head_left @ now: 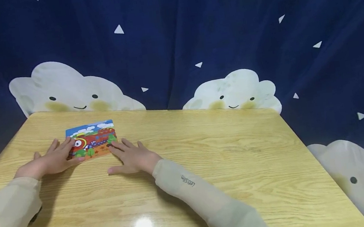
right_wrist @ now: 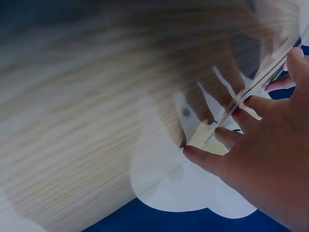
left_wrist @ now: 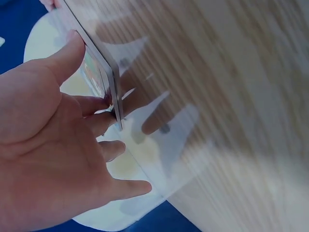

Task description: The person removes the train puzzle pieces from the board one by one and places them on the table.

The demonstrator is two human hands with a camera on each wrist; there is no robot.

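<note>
Nearest, the pale right sleeve [head_left: 213, 202] bears dark print apparently reading "Let's Slim"; on the left sleeve [head_left: 10, 214], similar lettering is cut by the frame edge. Beyond, the right hand [head_left: 134, 158], fingers extended, touches the lower right of a picture board [head_left: 94, 139]; the left hand [head_left: 51, 159], fingers spread, touches its left side. The board, showing a red train, lies on the far left of the wood-grain tabletop [head_left: 215, 162]. Behind hangs a navy curtain [head_left: 224, 17] with smiling clouds [head_left: 233, 88].
</note>
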